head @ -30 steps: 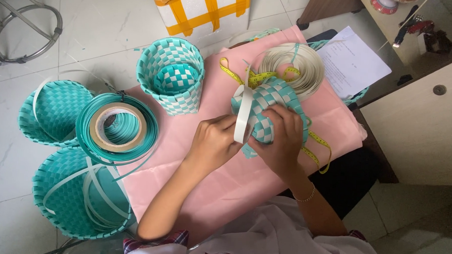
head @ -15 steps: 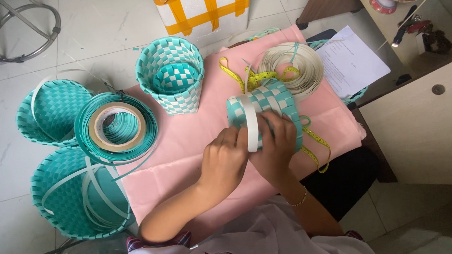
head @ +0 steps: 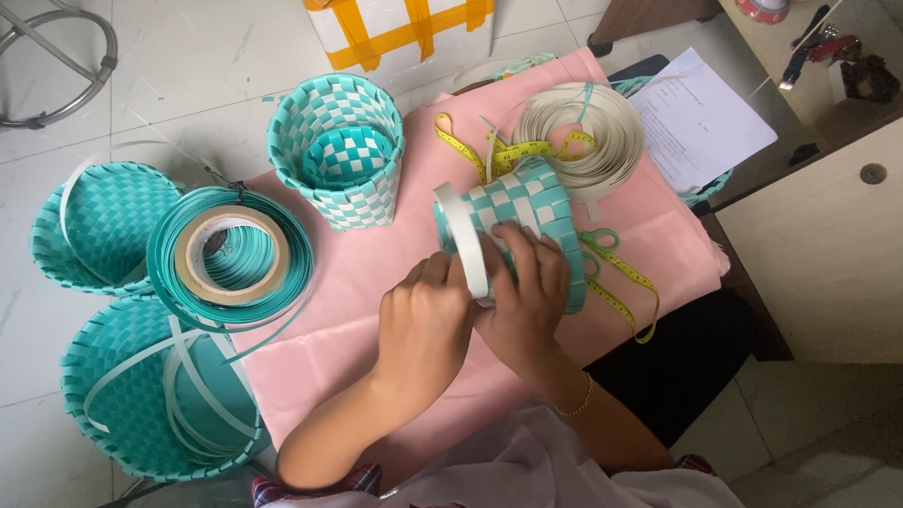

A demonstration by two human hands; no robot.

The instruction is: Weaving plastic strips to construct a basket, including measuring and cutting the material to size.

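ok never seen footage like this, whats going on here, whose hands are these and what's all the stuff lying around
There is no machine here: these are a person's two bare hands, filmed by one camera worn on their head, looking down. The left hand and right hand together hold a small teal and white woven basket, tipped on its side, with a white strip running round its rim. They work over a pink cloth. On it stands a finished woven cup with a smaller one inside, and there lie a coil of white strip, a yellow tape measure and green scissors. To the left are a teal coil around a roll of tape, and two larger teal baskets on the tiled floor.
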